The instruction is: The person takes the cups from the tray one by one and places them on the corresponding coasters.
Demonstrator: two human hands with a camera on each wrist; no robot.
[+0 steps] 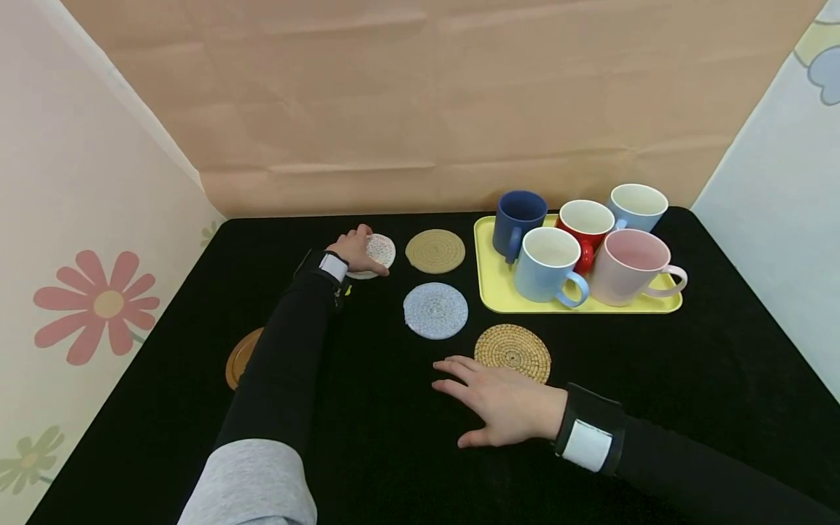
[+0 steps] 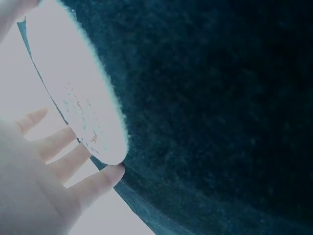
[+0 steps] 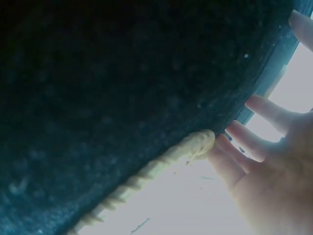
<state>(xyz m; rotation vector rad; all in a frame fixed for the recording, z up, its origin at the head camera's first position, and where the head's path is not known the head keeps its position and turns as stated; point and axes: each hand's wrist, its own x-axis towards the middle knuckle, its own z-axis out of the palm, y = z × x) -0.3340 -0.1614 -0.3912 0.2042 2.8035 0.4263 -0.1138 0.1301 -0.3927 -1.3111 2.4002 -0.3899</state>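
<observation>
At the back left of the black table, my left hand (image 1: 354, 250) spans a round white speckled coaster (image 1: 381, 251). In the left wrist view, its straight fingers lie along the coaster's rim, the index fingertip (image 2: 117, 171) right at the edge, with the thumb at the opposite end. My right hand (image 1: 502, 405) hovers palm down at the front, fingers spread, and partly overlaps a woven straw coaster (image 1: 513, 350). Between the hands are a pale blue coaster (image 1: 436, 311) and a tan coaster (image 1: 435, 251), both lying flat.
A yellow tray (image 1: 488, 292) at the back right bears several mugs, among them a dark blue mug (image 1: 518, 219) and a pink mug (image 1: 626, 270). Another light blue mug (image 1: 638, 206) stands at the tray's back corner. My left forearm partly covers a brown round coaster (image 1: 240, 357).
</observation>
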